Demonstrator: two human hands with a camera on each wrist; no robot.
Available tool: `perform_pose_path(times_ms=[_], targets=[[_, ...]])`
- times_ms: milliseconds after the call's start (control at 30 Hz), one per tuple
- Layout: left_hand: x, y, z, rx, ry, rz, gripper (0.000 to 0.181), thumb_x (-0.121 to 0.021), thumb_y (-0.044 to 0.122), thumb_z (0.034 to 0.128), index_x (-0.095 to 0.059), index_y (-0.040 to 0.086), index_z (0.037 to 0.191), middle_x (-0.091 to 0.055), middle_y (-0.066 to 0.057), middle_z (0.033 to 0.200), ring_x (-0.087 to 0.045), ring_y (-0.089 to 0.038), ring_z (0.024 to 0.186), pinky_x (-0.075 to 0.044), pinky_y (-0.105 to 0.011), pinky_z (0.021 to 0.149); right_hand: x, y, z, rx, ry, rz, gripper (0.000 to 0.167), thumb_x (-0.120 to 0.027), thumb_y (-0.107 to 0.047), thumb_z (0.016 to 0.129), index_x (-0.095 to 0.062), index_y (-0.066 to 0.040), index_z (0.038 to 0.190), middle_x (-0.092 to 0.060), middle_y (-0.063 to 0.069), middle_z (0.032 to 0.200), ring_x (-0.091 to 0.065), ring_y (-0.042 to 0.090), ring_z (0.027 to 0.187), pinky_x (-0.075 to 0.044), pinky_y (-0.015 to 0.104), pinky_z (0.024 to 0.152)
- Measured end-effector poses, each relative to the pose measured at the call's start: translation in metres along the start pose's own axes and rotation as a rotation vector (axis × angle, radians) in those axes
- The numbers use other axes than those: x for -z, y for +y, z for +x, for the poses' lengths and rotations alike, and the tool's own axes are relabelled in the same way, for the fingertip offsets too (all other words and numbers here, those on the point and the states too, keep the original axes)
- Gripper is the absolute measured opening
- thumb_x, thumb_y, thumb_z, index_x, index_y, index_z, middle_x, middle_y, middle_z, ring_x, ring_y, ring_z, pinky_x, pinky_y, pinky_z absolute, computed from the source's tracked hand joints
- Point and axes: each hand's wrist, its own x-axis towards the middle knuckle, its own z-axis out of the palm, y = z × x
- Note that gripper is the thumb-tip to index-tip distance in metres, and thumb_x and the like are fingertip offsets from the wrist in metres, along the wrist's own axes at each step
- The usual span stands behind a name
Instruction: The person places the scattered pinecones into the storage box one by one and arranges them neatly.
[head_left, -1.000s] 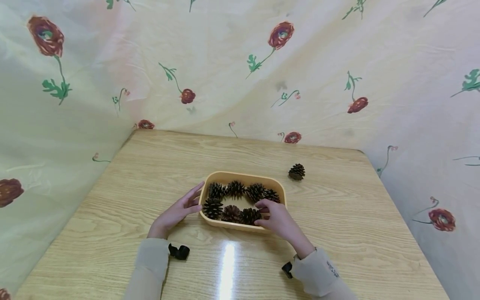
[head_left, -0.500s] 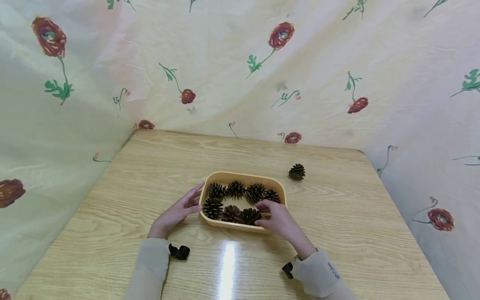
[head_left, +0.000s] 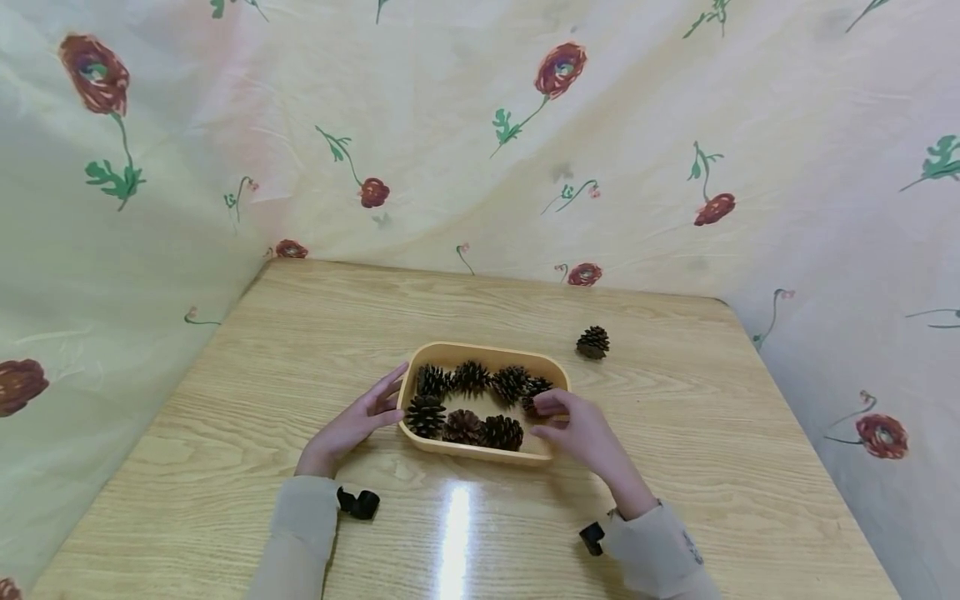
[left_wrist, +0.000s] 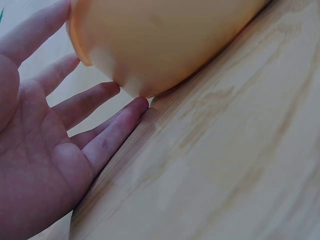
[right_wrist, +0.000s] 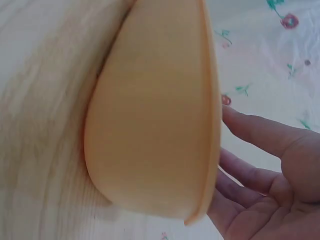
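An orange-yellow oval-cornered box (head_left: 480, 454) holds several brown pine cones along its walls. My left hand (head_left: 356, 425) touches the box's left end with spread, nearly straight fingers, as the left wrist view also shows. Over the right end reaches my right hand (head_left: 581, 429), its thumb apart from its fingers. Beside its fingertips lies a partly hidden reddish-brown pine cone (head_left: 529, 407); whether they touch is unclear. Another pine cone (head_left: 501, 433) stands at the near wall, left of the thumb. In the right wrist view the box wall (right_wrist: 150, 115) hides the fingertips.
One loose pine cone (head_left: 593, 342) rests on the wooden table (head_left: 675, 433), behind and right of the box. A flower-patterned cloth (head_left: 450, 125) hangs behind the table and along its sides.
My right hand has shifted right, away from the near-wall pine cone, uncovering part of another cone at the right end. The left hand and the box stay nearly still.
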Motion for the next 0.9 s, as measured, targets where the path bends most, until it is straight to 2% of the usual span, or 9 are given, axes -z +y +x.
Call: perform_pose_path(times_ms=[200,533,733,900], targets=[[0.0,0.0,0.001,-0.001,-0.007,0.0,0.073,-0.054,0.018,0.0996,-0.01,0.03,0.157,-0.012,-0.019,0.162,-0.022,-0.045,0.145,-0.021,-0.06,0.116,0.014,0.006,-0.001,-0.012,0.029,0.01,0.037,-0.073,-0.009,0.085,-0.061,0.004,0.118,-0.066,0.022,0.117,-0.064,0.037,0.109,-0.056,0.039,0.09],[-0.001,0.001,0.001,0.048,0.015,-0.032,0.072,-0.053,0.016,0.0996,-0.012,0.033,0.156,-0.011,-0.017,0.163,-0.017,-0.044,0.147,-0.016,-0.059,0.118,0.028,0.009,-0.003,-0.045,0.051,0.013,0.038,-0.07,-0.01,0.088,-0.059,0.003,0.121,-0.065,0.023,0.119,-0.063,0.039,0.11,-0.056,0.042,0.089],[-0.001,0.001,0.001,0.043,0.015,-0.028,0.072,-0.053,0.015,0.0998,-0.012,0.032,0.156,-0.011,-0.018,0.162,-0.017,-0.045,0.147,-0.017,-0.059,0.118,0.037,0.015,-0.001,-0.035,0.079,0.007,0.039,-0.07,-0.011,0.089,-0.058,0.006,0.122,-0.064,0.026,0.119,-0.064,0.04,0.109,-0.056,0.041,0.087],[-0.001,0.002,0.001,0.027,0.005,-0.025,0.072,-0.052,0.013,0.0999,-0.011,0.03,0.157,-0.011,-0.018,0.162,-0.017,-0.044,0.147,-0.018,-0.059,0.118,0.044,0.024,0.006,-0.063,0.122,-0.014,0.044,-0.069,-0.012,0.089,-0.055,0.006,0.127,-0.062,0.027,0.124,-0.061,0.042,0.113,-0.055,0.044,0.09]])
